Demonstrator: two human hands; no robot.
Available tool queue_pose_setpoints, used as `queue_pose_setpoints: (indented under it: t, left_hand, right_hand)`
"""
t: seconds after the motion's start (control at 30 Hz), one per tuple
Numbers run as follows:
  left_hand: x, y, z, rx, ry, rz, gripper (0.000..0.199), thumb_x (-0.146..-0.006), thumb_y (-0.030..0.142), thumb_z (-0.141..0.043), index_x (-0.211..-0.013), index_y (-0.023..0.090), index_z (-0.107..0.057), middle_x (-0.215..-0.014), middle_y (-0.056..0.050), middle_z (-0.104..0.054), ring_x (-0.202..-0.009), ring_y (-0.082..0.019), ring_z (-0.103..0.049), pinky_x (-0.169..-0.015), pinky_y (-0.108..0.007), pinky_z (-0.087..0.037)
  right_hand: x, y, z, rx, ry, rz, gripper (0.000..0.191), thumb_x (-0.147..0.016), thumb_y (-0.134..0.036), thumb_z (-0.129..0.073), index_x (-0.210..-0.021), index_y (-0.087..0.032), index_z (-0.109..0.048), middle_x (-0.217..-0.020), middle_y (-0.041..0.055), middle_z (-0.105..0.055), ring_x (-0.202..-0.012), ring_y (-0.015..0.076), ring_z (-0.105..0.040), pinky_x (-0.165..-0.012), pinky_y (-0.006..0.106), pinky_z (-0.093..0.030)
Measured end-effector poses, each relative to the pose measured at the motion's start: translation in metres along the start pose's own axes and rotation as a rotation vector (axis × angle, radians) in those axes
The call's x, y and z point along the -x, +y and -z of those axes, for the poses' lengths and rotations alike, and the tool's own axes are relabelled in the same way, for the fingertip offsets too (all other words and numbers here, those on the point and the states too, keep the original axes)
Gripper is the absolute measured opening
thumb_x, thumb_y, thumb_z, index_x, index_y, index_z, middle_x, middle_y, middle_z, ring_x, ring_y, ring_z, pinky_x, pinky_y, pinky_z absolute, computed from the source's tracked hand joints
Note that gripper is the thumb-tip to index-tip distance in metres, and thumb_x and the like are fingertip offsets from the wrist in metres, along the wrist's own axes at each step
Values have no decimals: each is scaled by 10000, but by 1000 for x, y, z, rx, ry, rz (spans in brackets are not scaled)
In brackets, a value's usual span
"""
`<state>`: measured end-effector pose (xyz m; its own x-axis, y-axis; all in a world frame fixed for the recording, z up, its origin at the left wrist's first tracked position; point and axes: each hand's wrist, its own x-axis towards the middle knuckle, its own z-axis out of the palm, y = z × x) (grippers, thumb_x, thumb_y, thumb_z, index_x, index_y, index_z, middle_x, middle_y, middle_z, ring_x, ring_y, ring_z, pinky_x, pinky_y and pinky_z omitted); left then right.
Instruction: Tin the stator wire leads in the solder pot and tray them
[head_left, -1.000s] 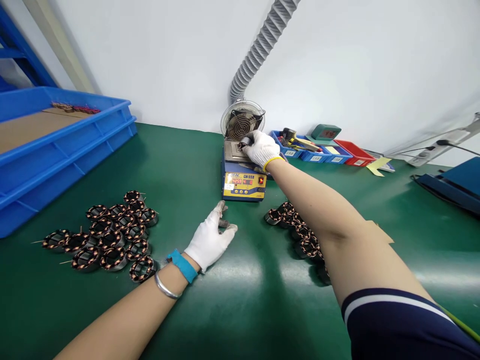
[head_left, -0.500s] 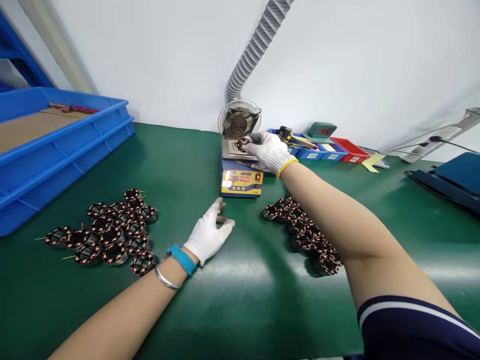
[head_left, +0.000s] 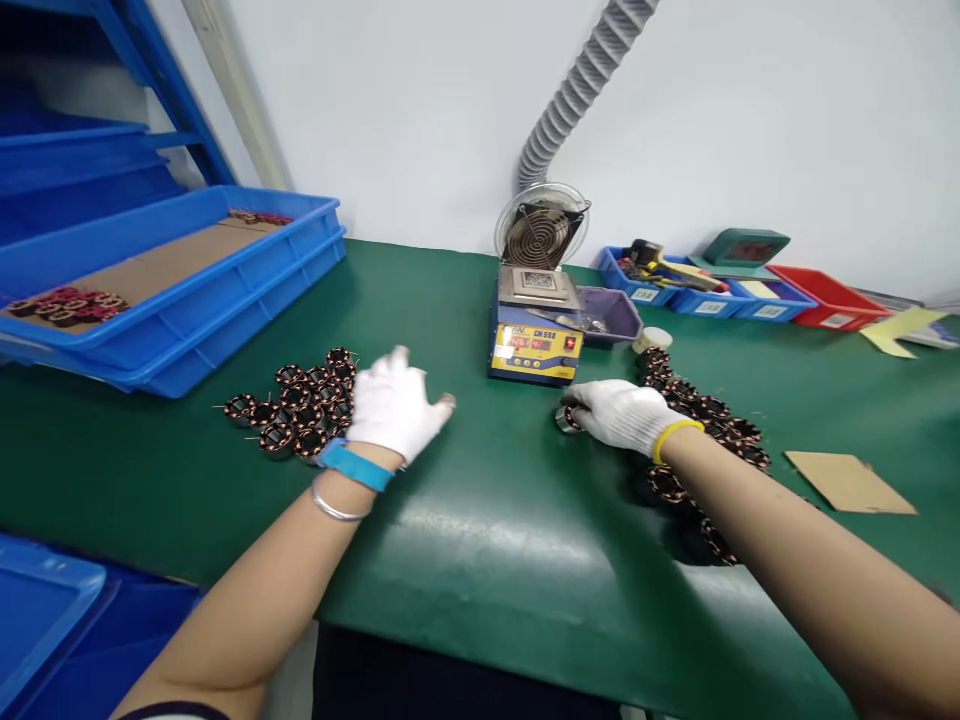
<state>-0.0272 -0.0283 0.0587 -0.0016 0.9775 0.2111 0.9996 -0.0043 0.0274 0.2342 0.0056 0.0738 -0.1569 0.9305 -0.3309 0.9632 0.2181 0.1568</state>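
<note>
My right hand [head_left: 619, 412], in a white glove with a yellow cuff, grips a copper-wound ring [head_left: 568, 419] at the green table top, just left of the right group of rings [head_left: 666, 484]. My left hand [head_left: 396, 405], gloved in white, has its fingers apart and holds nothing. It is over the right edge of the left group of rings [head_left: 302, 410], partly hiding them. Between and beyond my hands stands a blue and yellow heating unit [head_left: 534, 345] with a metal top plate and lit red digits.
A fan [head_left: 538, 238] with a grey duct [head_left: 589, 85] stands behind the unit. Blue trays [head_left: 247, 290] hold more rings at the left. Purple [head_left: 616, 312], blue and red bins [head_left: 825, 300] line the back; cardboard [head_left: 850, 482] lies at the right.
My right hand has come down from the unit's top plate to the table with the ring. My left hand has moved to the left group of rings. The view has shifted.
</note>
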Motion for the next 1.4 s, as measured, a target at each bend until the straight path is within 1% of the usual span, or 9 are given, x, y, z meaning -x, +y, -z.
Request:
queue_pose_setpoints:
  t: [0.1,0.2,0.27,0.4,0.53,0.7,0.87,1.0,1.4]
  left_hand:
    - [-12,-32,12,-97,-73,173,611,-751,650,-475,-986,135,-706,-1270,-186,-567,-1107,-380,-525,-847,-481,-447]
    - [-20,-56,8,-131,-209,191,562,-722,634,-510,-940,158,-713,-1164,-184,-624,-1056,-381,-555,-817,-472,-458]
    - [-23,-62,-1,-167,-234,129,446,-743,533,-532,-909,161,-714,-1167,-187,-626,-1064,-387,-557,-826,-476,-458]
    - [-18,-43,-15,-151,-86,-120,321,-800,377,-499,-932,159,-694,-1299,-173,-563,-1208,-386,-485,-946,-483,-416]
    - [3,7,-19,65,-216,-242,310,-838,338,-459,-1068,204,-618,-1262,-111,-590,-980,-303,-639,-814,-400,-496]
    - [20,42,-28,189,-242,-249,279,-784,291,-553,-1039,185,-596,-1015,-117,-661,-942,-311,-650,-778,-377,-509]
    - [15,36,-36,380,-211,-103,583,-739,284,-617,-1301,213,-477,-1126,-97,-664,-1013,-300,-648,-845,-369,-514]
    - [12,32,-37,406,-214,-171,375,-743,319,-619,-1106,224,-622,-1151,-73,-662,-1049,-280,-633,-885,-347,-506]
    - [15,32,-39,493,-200,-183,416,-700,312,-661,-1099,201,-628,-1127,-74,-661,-1027,-270,-638,-898,-345,-514]
  right_hand:
    - [-2,6,7,39,37,-38,350,-880,-302,-456,-1164,-187,-623,-1100,138,-652,-1026,320,-618,-795,396,-494]
    - [11,-10,6,-20,304,-15,404,-860,-299,-494,-1221,-139,-580,-1151,180,-620,-1053,348,-598,-839,444,-490]
    - [24,-35,-3,-241,459,83,429,-862,-328,-506,-1264,-184,-552,-1241,141,-588,-1111,321,-575,-898,434,-478]
    - [38,-92,-40,-893,343,237,530,-824,-390,-590,-1334,-300,-477,-1160,25,-644,-1027,213,-626,-852,345,-516]
    - [30,-109,-63,-1131,296,213,585,-790,-359,-628,-1344,-265,-467,-1139,32,-650,-973,188,-639,-853,325,-522]
    - [25,-88,-62,-952,335,210,496,-790,-317,-597,-1279,-266,-537,-1220,29,-620,-1082,227,-595,-927,363,-489]
    - [27,-89,-53,-706,306,150,438,-865,-362,-491,-1298,-306,-521,-1240,21,-608,-1084,278,-595,-859,400,-499]
    - [22,-86,-49,-553,287,170,406,-902,-333,-429,-1294,-301,-529,-1200,33,-626,-1015,271,-622,-800,372,-502]
    - [15,-75,-53,-688,369,160,330,-859,-281,-509,-1164,-292,-634,-1122,24,-664,-1027,237,-627,-875,362,-504]
